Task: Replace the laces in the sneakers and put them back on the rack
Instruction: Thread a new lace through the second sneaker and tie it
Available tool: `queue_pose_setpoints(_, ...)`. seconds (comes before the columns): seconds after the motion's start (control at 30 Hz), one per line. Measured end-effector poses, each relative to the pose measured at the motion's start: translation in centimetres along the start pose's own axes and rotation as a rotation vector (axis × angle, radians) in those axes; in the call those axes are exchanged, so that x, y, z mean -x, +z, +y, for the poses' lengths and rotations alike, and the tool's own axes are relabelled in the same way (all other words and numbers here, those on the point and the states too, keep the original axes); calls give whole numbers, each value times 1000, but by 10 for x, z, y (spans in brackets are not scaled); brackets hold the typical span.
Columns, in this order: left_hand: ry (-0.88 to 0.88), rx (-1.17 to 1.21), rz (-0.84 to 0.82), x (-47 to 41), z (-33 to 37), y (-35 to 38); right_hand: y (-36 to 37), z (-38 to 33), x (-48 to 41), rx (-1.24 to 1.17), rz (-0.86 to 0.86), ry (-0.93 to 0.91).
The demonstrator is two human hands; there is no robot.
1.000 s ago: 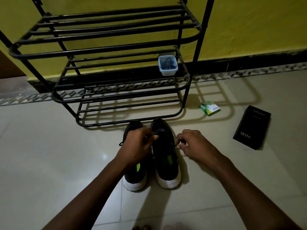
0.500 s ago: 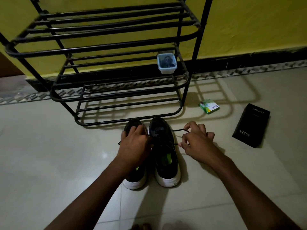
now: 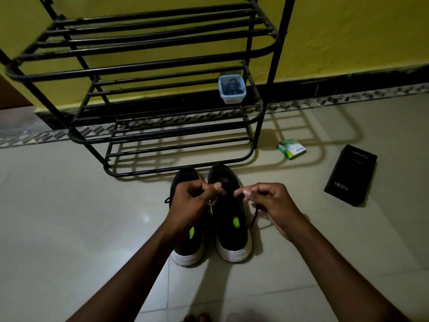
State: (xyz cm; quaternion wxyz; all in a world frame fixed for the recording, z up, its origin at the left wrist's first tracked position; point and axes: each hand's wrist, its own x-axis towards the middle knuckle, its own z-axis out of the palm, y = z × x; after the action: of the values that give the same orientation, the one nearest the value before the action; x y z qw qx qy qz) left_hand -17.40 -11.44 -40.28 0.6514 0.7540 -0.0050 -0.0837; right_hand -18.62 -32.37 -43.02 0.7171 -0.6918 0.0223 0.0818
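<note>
Lacing the right sneaker [image 3: 229,212], floor.
Left hand [image 3: 193,201] and right hand [image 3: 267,198] are each pinching a lace [image 3: 255,216] end, tensioning it evenly.

Shoe rack [image 3: 148,70]: black painted metal tubing, slight sheen. Floor tiles [image 3: 69,217]: smooth, glossy, reflecting light. Sneakers [image 3: 228,219]: matt black cloth uppers, white rubbery soles. Small container [image 3: 232,92]: translucent plastic. Black box [image 3: 350,175]: matt cardboard. Wall [image 3: 348,31]: matt yellow paint.
</note>
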Motion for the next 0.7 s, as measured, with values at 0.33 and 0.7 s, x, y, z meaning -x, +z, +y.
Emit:
queue_pose_setpoints(0.33, 257, -216, -35, -5, -17, 2, 21, 9, -10, 56, 162, 15)
queue_pose_setpoints(0.7, 363, -350, -39, -5, -12, 8, 28, 6, -14, 431, 224, -186)
